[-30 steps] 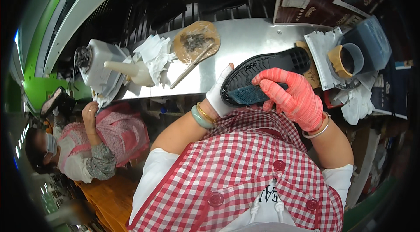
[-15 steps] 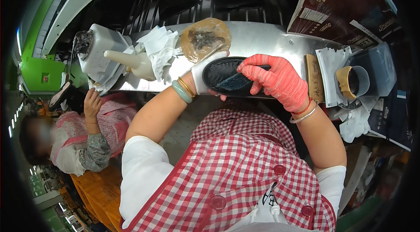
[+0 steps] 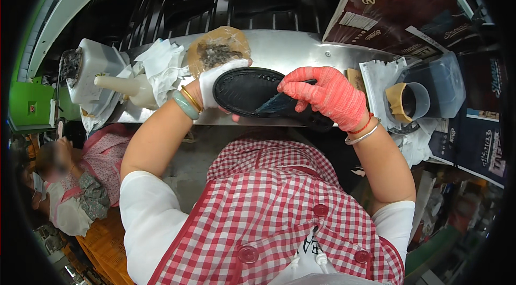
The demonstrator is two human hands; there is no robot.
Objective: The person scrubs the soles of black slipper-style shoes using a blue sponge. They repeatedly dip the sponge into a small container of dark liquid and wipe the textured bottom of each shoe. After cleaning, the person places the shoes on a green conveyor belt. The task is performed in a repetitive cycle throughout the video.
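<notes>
Looking down from head height, a person in a red checked apron holds a black shoe sole [image 3: 252,91] over a metal bench [image 3: 301,54]. At about 10 o'clock from the sole, the left hand [image 3: 217,83], in a white glove, has its fingers wrapped around the sole's rounded end. At 3 o'clock, the right hand [image 3: 325,94], in a red glove, has its fingers closed on a dark brush [image 3: 277,105] whose tip touches the sole's tread. At 12 o'clock sits a tan pad with dark residue [image 3: 217,51]. Toward 9 o'clock lie crumpled white paper [image 3: 161,64] and a pale squeeze bottle [image 3: 126,86]. Toward 3 o'clock stands a small tape-wrapped cup [image 3: 406,102]. Another person sits at 8 o'clock, below the bench.
</notes>
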